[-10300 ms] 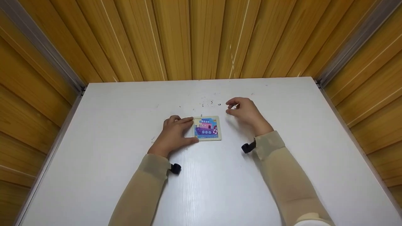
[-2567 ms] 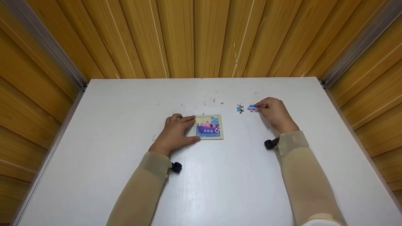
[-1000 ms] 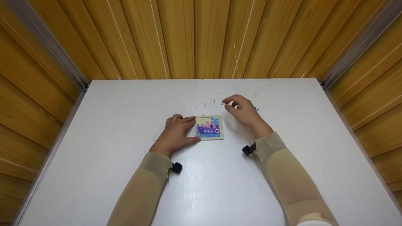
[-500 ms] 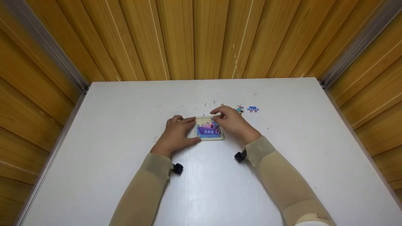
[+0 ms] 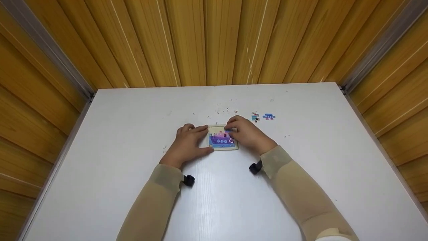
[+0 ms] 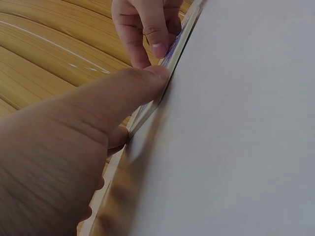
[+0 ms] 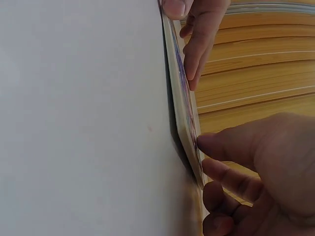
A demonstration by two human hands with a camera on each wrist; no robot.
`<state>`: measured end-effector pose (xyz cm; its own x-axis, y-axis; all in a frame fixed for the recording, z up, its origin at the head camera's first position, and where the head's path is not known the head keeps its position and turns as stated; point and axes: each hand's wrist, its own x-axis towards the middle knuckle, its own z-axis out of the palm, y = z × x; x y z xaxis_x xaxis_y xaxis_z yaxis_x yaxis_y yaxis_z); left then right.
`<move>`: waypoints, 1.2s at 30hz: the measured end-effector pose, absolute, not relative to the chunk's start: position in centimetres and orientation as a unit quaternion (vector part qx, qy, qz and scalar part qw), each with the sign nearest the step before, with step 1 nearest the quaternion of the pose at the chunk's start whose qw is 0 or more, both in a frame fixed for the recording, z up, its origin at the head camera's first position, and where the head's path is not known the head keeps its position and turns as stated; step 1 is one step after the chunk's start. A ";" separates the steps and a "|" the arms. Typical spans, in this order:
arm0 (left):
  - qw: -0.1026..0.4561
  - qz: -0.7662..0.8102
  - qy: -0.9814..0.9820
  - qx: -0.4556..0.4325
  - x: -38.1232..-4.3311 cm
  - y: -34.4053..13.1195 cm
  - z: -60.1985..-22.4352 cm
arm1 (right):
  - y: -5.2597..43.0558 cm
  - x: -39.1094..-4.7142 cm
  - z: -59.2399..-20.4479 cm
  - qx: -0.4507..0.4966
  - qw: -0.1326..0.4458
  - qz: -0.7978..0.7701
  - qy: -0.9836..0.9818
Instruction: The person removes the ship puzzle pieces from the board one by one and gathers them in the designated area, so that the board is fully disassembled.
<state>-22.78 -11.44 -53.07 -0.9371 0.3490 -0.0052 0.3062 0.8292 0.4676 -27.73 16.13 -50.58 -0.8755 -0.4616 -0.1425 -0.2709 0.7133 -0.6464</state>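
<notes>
A small jigsaw puzzle in a pale frame (image 5: 222, 149) lies on the white table, showing a purple and pink boat. Its upper part is bare tray bottom (image 5: 216, 128). My left hand (image 5: 187, 144) holds the frame's left side, thumb at the near corner, index finger at the far one. Curled in over the puzzle's upper right is my right hand (image 5: 249, 134); its thumb and index finger pinch at a blue jigsaw piece (image 5: 228, 130) there, partly hidden by the fingers. In the right wrist view, the right thumb (image 7: 209, 144) is right at the puzzle's surface.
Behind the right hand lie a joined cluster of teal and red jigsaw pieces (image 5: 255, 116) and a joined blue and pink cluster (image 5: 269, 116). Tiny dark and coloured specks (image 5: 222, 109) dot the table beyond the frame. A wood-slat wall (image 5: 214, 43) stands behind the table.
Boat-top and sky pieces have left the frame and lie as clusters at the right. The right hand has come from those clusters back to the frame's upper right. The left hand stays.
</notes>
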 end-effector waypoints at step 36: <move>0.035 0.242 0.954 0.175 -22.7 -11.5 -53.3 | 16.0 -27.8 -50.8 -0.194 0.120 -0.325 0.918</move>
<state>-22.73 -11.47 -53.31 -0.9360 0.3515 0.0188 0.3178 0.8208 0.4746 -27.84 15.96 -50.81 -0.8962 -0.4336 -0.0940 -0.2777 0.7133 -0.6435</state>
